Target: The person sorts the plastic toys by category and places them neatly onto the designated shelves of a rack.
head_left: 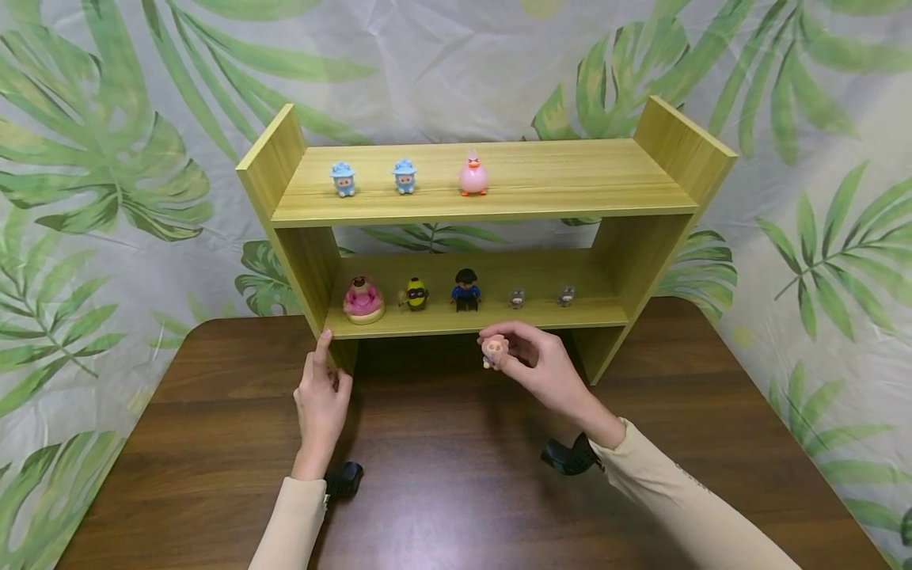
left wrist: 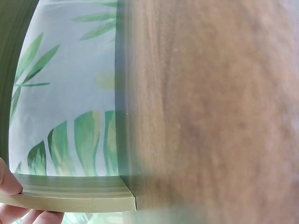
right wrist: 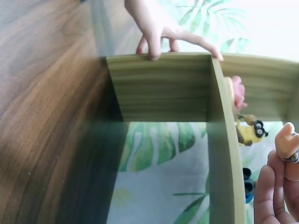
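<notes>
My right hand (head_left: 545, 368) pinches a small pink figurine (head_left: 494, 349) between thumb and fingers, just in front of the lower board's front edge. In the right wrist view the figurine (right wrist: 288, 147) sits at the fingertips, partly cut off by the frame. My left hand (head_left: 322, 400) grips the left side panel of a wooden shelf (head_left: 484, 215), index finger stretched up to the lower board's corner. The left wrist view has the thumb on one face of that panel (left wrist: 74, 201) and fingers on the other. Behind the held figurine stands a black-haired figure in blue (head_left: 466, 290).
The lower board also carries a pink bear (head_left: 363, 301), a yellow figure (head_left: 414, 294) and two small grey figurines (head_left: 516, 298). On top stand two blue-hatted figurines (head_left: 343, 180) and a pink bird (head_left: 473, 176). A brown table (head_left: 442, 459) supports the shelf.
</notes>
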Demonstrator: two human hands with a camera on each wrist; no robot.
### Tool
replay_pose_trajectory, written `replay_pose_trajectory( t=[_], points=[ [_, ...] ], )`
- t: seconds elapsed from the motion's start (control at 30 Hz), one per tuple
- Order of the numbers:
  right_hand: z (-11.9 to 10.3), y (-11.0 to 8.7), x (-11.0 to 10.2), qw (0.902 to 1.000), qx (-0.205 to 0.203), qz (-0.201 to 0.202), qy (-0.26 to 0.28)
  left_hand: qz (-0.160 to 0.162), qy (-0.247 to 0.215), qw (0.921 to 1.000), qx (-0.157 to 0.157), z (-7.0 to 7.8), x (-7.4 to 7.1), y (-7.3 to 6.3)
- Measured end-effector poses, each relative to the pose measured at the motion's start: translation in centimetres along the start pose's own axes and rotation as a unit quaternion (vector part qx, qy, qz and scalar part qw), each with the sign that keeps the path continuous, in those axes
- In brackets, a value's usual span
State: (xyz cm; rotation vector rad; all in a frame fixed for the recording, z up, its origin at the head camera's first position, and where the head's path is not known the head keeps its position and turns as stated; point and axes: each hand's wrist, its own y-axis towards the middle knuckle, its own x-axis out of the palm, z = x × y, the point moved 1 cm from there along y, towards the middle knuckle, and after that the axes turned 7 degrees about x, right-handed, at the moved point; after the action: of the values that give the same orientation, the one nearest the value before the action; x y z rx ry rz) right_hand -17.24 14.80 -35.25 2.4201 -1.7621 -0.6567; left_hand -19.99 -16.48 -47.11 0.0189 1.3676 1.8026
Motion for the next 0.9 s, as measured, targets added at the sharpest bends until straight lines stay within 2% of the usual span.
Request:
replay_pose_trajectory(
  t=[0.33,0.73,0.9],
  points=[
    [-0.8,0.4,-1.0,0.9983,-0.055,0.016,-0.006,-0.003,-0.002,1.0000,0.001,0.1,-0.1,0.0],
    [-2.5,0.7,-2.3,0.9980,-0.056,0.029,-0.001,0.000,-0.002,1.0000,0.005,0.2,-0.1,0.0],
    [-3.2,0.9,-2.9,0.9969,-0.070,0.034,-0.010,-0.003,-0.004,1.0000,0.002,0.2,-0.1,0.0]
  ],
)
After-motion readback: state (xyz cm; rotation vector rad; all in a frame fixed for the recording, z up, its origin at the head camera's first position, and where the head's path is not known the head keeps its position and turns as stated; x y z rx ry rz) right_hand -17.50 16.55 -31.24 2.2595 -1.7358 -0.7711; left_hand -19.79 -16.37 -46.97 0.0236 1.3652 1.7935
